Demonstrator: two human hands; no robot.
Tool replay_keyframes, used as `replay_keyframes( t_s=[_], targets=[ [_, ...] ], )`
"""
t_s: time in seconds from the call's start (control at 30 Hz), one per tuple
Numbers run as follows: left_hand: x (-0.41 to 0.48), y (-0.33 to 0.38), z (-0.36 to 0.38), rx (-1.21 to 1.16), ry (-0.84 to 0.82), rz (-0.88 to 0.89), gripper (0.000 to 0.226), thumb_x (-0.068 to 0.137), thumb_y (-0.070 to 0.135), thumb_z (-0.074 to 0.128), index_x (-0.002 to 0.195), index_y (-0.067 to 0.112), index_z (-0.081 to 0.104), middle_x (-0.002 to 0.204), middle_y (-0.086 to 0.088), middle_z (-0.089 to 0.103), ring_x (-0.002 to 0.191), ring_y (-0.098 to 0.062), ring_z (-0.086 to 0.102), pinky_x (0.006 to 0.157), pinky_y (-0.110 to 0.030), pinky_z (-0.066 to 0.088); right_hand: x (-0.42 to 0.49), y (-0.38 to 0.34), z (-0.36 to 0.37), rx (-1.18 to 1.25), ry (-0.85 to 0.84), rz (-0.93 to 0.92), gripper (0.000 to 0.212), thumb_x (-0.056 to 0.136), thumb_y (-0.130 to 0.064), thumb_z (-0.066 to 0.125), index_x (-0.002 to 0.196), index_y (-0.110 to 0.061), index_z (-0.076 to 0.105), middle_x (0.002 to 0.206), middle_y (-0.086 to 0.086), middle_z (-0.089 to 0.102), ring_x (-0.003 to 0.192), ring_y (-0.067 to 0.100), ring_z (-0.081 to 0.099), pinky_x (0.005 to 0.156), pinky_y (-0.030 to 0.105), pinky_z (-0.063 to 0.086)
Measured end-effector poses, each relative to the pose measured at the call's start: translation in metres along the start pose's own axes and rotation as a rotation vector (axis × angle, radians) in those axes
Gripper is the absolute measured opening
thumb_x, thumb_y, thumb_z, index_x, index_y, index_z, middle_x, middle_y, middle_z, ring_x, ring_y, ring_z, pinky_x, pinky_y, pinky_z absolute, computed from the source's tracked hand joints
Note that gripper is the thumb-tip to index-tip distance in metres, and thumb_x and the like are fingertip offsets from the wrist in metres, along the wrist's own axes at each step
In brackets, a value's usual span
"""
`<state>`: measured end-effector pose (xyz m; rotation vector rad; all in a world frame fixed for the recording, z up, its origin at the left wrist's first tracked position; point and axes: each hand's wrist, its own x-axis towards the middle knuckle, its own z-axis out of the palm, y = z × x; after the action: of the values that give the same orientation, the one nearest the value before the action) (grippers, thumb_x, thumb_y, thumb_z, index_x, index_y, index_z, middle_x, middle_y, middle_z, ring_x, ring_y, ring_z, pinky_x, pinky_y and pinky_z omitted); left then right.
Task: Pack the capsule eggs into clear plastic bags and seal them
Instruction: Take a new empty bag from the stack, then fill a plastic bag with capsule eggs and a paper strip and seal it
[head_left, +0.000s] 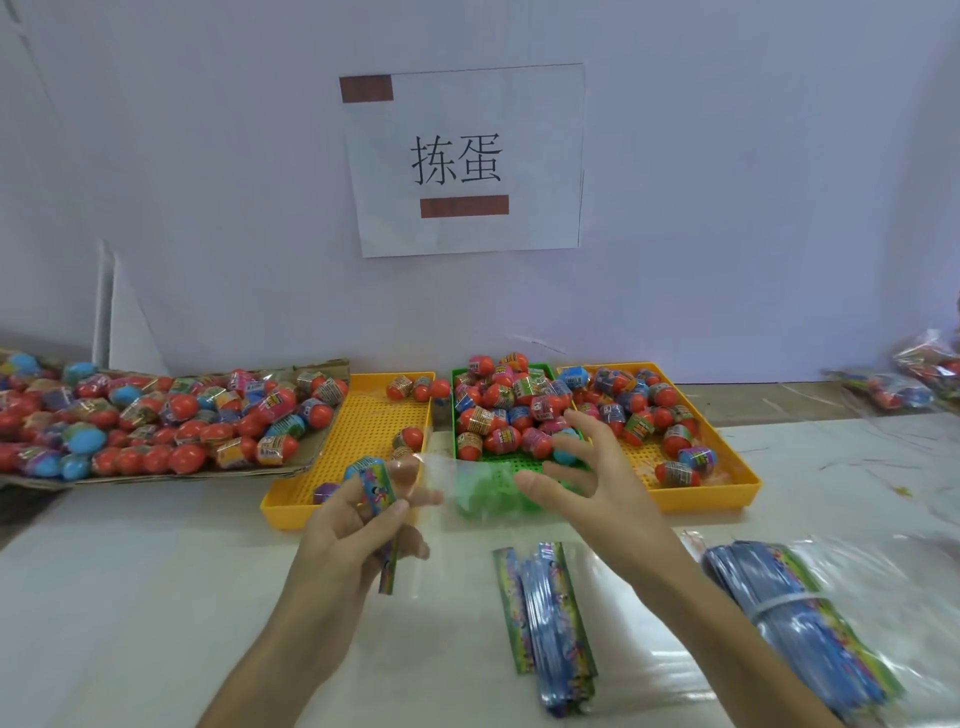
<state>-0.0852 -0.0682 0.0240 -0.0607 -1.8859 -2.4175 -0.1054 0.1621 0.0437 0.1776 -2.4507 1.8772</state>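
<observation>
We hold a clear bag by its printed header, pinched in our left hand, above the white table; our right hand hovers with fingers spread over the green tray, just above the eggs heaped there; more bags lie near us.

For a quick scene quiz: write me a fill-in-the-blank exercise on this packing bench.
1. The left hand holds a clear bag by its printed ____.
2. The tray between the two yellow trays is ____.
3. The right hand has its fingers spread ____.

Missing words: header; green; open
</observation>
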Motion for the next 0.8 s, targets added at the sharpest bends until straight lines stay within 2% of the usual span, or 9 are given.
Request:
replay_keyframes(
  t_s=[0.07,0.17,0.3,0.37,0.47,0.53,0.6,0.67,0.8],
  targets=[
    [-0.001,0.002,-0.002,-0.088,-0.024,0.006,0.033,0.081,0.011,0.06,0.112,0.004,0.069,0.094,-0.009,0.075,0.059,-0.017,0.06,0.06,-0.027,0.055,0.001,0.0,0.0,0.048,-0.095,0.067,0.104,0.057,-0.064,0.076,0.149,-0.04,0.032,0.14,-0.011,0.054,0.113,-0.004,0.057,0.076,0.016,0.048],
    [-0.004,0.006,-0.003,-0.216,-0.093,-0.016,0.027,0.082,0.01,0.057,0.094,0.016,0.08,0.086,-0.003,0.07,0.067,-0.015,0.056,0.061,-0.023,0.053,-0.001,-0.001,0.005,0.059,-0.171,0.088,0.097,0.061,-0.059,0.078,0.147,-0.037,0.038,0.132,-0.01,0.064,0.116,0.003,0.062,0.091,0.022,0.05],
    [-0.008,0.01,-0.004,-0.318,-0.186,-0.042,0.016,0.073,0.014,0.076,0.084,0.026,0.078,0.065,-0.003,0.058,0.055,-0.014,0.054,0.074,-0.029,0.058,-0.006,-0.007,0.005,0.096,-0.305,0.103,0.082,0.073,-0.057,0.078,0.143,-0.039,0.04,0.115,-0.021,0.072,0.105,-0.006,0.066,0.078,0.011,0.05],
    [-0.009,0.01,-0.007,-0.396,-0.207,-0.052,0.041,0.049,0.021,0.098,0.083,0.024,0.075,0.061,-0.003,0.051,0.05,-0.014,0.051,0.081,-0.034,0.059,-0.008,-0.008,0.006,0.09,-0.403,0.124,0.082,0.077,-0.062,0.077,0.145,-0.039,0.038,0.115,-0.021,0.072,0.103,-0.003,0.068,0.088,0.02,0.049],
    [-0.01,0.009,-0.01,-0.428,-0.167,-0.032,0.053,0.036,0.024,0.103,0.08,0.022,0.075,0.07,-0.007,0.057,0.05,-0.015,0.052,0.093,-0.045,0.051,-0.01,-0.007,0.01,0.227,-0.499,0.151,0.083,0.076,-0.053,0.079,0.145,-0.029,0.039,0.118,0.0,0.074,0.104,0.018,0.073,0.089,0.031,0.055],
    [-0.01,0.012,-0.007,-0.41,-0.175,-0.013,0.038,0.049,0.022,0.098,0.08,0.023,0.075,0.074,-0.01,0.056,0.05,-0.015,0.051,0.093,-0.046,0.042,-0.009,-0.008,0.008,0.341,-0.504,0.144,0.072,0.08,-0.04,0.079,0.141,-0.024,0.045,0.115,0.011,0.074,0.098,0.026,0.073,0.083,0.031,0.058],
    [-0.007,0.012,-0.005,-0.382,-0.155,0.03,0.013,0.075,0.012,0.074,0.08,0.024,0.075,0.071,-0.009,0.053,0.054,-0.015,0.05,0.089,-0.044,0.041,-0.008,-0.01,0.004,0.414,-0.469,0.122,0.055,0.083,-0.028,0.079,0.133,-0.021,0.057,0.11,0.015,0.075,0.092,0.025,0.073,0.081,0.032,0.058],
    [-0.005,0.011,-0.005,-0.339,-0.106,0.058,0.03,0.082,0.005,0.053,0.082,0.025,0.076,0.071,-0.008,0.05,0.054,-0.016,0.049,0.076,-0.035,0.047,-0.007,-0.009,0.0,0.455,-0.42,0.107,0.035,0.086,-0.015,0.077,0.12,-0.021,0.07,0.102,0.018,0.075,0.085,0.024,0.072,0.081,0.033,0.058],
    [-0.002,0.009,-0.006,-0.174,-0.001,0.107,0.028,0.085,0.006,0.055,0.1,0.016,0.076,0.085,-0.008,0.067,0.059,-0.015,0.057,0.057,-0.02,0.052,-0.008,-0.008,-0.001,0.444,-0.274,0.056,0.021,0.088,0.001,0.07,0.094,-0.018,0.077,0.085,0.016,0.075,0.076,0.024,0.071,0.074,0.029,0.058]
  ],
)
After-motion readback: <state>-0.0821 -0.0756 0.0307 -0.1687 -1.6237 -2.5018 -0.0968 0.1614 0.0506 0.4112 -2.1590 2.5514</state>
